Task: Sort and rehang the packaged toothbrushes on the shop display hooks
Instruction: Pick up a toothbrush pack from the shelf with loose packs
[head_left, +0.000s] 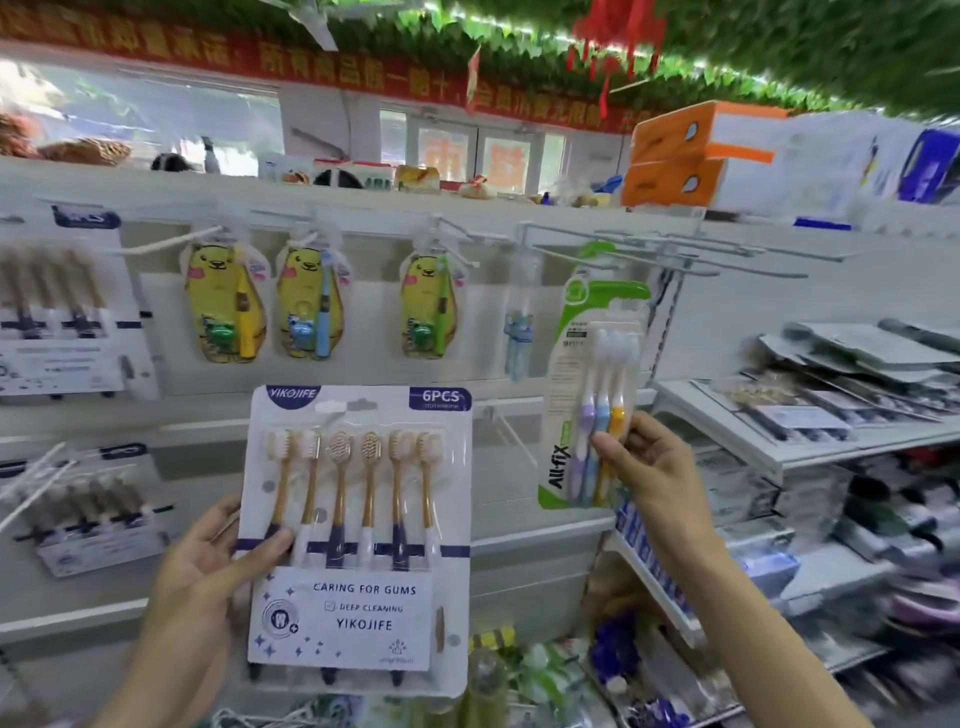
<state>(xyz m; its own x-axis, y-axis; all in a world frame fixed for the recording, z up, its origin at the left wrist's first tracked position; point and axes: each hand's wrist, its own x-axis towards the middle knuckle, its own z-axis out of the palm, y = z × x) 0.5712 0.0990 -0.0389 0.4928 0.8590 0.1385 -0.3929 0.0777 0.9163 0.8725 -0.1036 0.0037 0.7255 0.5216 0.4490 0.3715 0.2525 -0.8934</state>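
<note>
**Two toothbrush packs held up before the hook wall**

White display panels with metal hooks (675, 249) fill the shop wall in front of me, under a red banner (311, 67) and green leaf garlands. On my view, the left hand (208, 582) grips the lower left edge of the six-brush pack (358, 530), a big white card marked "6PCS" and "CARING FOR GUMS"; the thumb lies curled over the front of the card and the fingers are behind it. The pack stands upright, close in front of the wall. The right hand (649, 462) pinches the three-brush pack (602, 410) near its bottom, with the thumb on the front. This pack has purple, blue and yellow brushes. It overlaps a green and white All-fix pack (566, 374); I cannot tell if the hand holds that one too, or if it hangs from a hook.

Above the left hand, three yellow bear packs (223, 301) hang in a row on hooks. Above the right hand, several long hooks stick out bare. Further left of the left hand, more packs like the six-brush pack hang blurred. To the right of the right hand, shelves (769, 447) carry flat stacked packages, and orange boxes (691, 156) sit on top.
</note>
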